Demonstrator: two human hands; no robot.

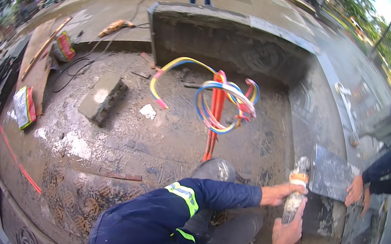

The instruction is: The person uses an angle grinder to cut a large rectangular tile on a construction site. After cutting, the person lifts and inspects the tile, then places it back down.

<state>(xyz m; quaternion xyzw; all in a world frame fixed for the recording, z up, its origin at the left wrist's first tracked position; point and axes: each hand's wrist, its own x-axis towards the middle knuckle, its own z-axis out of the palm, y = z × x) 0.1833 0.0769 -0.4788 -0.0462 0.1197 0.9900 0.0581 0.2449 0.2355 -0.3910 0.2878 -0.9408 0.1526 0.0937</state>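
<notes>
Both my hands are on a dust-coated angle grinder [291, 207] with an orange band; its head is blurred beside the slab. My left hand [280, 193] is closed around its upper body, by the band. Lower down, my right hand [287, 233] wraps the rear part from the right side. A grey stone slab [329, 175] stands just right of the tool, against the low wall. A co-worker's hand [354, 190] rests at the slab's right edge, with the other hand [366, 199] close by.
Orange conduits [217, 102] rise from the floor ahead with coiled coloured tubing [203, 105]. A concrete block [103, 99] lies left. Low walls [228, 41] bound the far and right sides. Bags [25, 106], a plank [38, 58] and cables [80, 67] lie left. Haze hangs upper right.
</notes>
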